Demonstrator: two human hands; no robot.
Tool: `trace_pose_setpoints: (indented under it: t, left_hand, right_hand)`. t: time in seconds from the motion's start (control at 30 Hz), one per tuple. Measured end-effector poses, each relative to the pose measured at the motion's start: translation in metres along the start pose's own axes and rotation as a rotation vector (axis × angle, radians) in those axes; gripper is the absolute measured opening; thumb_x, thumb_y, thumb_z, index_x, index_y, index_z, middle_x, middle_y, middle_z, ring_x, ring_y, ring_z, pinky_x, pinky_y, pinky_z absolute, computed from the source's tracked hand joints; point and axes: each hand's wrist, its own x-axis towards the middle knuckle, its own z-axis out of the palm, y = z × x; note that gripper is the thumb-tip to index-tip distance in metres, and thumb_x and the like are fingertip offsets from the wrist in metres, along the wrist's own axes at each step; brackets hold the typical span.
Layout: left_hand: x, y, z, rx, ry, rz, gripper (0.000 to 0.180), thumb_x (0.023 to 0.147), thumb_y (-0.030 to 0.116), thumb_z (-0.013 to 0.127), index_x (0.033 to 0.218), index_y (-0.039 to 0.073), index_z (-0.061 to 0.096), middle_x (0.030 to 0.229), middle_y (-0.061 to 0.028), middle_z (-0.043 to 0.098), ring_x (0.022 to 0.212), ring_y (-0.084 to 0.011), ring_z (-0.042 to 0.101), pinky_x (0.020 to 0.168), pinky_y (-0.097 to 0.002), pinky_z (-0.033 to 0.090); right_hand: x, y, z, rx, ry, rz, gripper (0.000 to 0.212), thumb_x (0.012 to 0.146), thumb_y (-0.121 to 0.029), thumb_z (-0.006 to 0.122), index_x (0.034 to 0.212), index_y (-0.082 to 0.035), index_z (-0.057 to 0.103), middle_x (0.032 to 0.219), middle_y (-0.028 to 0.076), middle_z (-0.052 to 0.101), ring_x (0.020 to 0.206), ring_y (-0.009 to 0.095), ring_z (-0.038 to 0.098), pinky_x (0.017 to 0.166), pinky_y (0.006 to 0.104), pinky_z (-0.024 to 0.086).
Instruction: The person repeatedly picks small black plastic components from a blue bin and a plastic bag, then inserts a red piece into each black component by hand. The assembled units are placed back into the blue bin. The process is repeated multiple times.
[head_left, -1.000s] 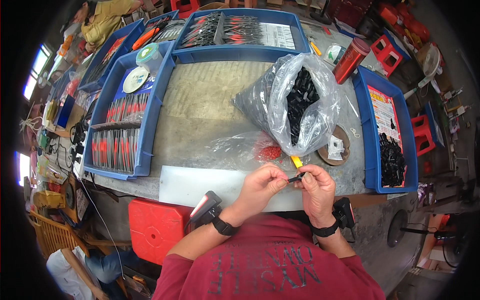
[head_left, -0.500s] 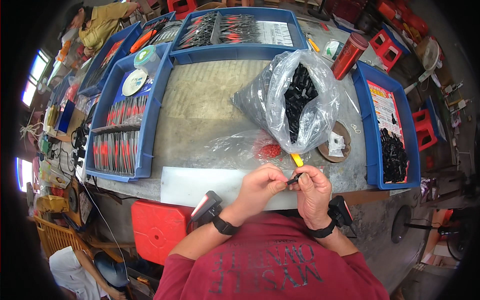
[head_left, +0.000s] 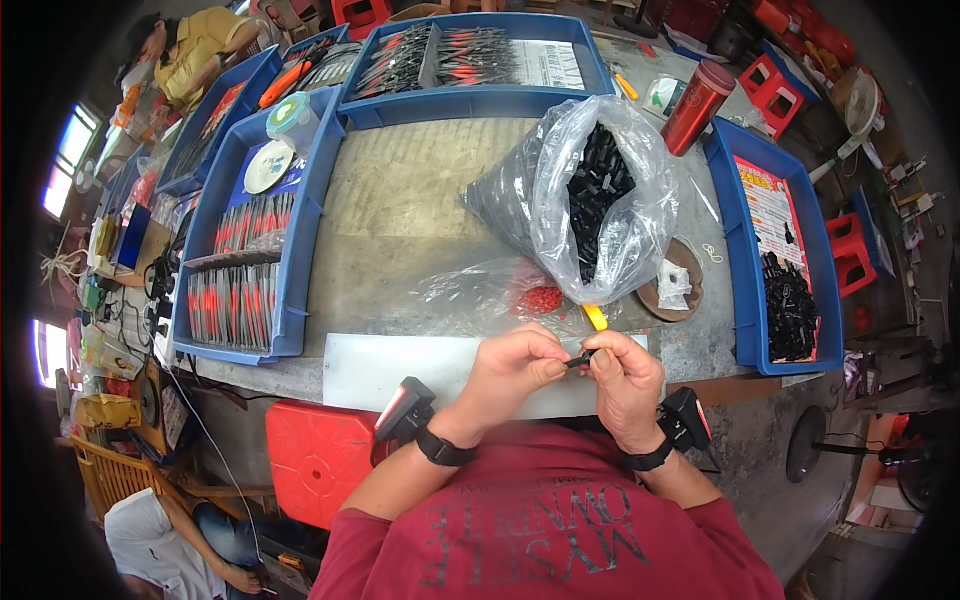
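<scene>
Small black part (head_left: 578, 361), short and dark, is held between the two hands just above the near edge of the grey worktable (head_left: 400, 200), over a pale sheet (head_left: 400, 370) laid along that edge. The left hand (head_left: 515, 368) is closed on one end of it with thumb and forefinger pinched together; the right hand (head_left: 625, 385) is closed on the other end in the same way, so that both grips are clamped on the part and the fingertips nearly meet. Finer detail of the part cannot be told, since most of it is hidden by the fingers.

A black wrist device is worn on each forearm. Just beyond the hands a yellow-handled tool (head_left: 595, 317) is lying, next to a flat clear bag with red pieces (head_left: 540, 298) inside. Behind these a large clear plastic bag (head_left: 590, 200) is standing, filled with black parts. To the right a blue tray (head_left: 735, 250) is set, holding a colourful printed sheet and a heap of black parts. A red cylindrical flask (head_left: 697, 107) is placed upright near it. To the left a blue tray (head_left: 300, 250) with rows of red-and-black pieces is set, with a round white lid in its far part.
</scene>
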Motion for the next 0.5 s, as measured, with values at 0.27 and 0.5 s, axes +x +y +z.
trace_pose_setpoints:
  t: [0.27,0.5]
  left_hand:
    - [0.002,0.009,0.000,-0.355,-0.035,-0.241,0.007,0.076,0.005,0.063,0.080,0.003,0.058,0.081,-0.0036,0.049,0.066,-0.0098,0.046,0.058,-0.0243,0.042]
    - [0.000,0.012,0.003,-0.433,-0.025,-0.271,0.005,0.078,0.006,0.062,0.080,0.004,0.057,0.080,-0.0035,0.050,0.064,-0.0102,0.045,0.057,-0.0252,0.041]
  right_hand:
    - [-0.001,0.001,0.003,0.002,-0.018,-0.051,0.011,0.083,-0.008,0.057,0.091,0.000,0.059,0.080,-0.002,0.054,0.071,0.004,0.046,0.063,0.0176,0.038]
    - [-0.002,0.003,0.006,0.064,-0.004,0.017,0.012,0.084,-0.010,0.056,0.092,-0.001,0.058,0.079,-0.002,0.054,0.071,0.004,0.046,0.063,0.0180,0.039]
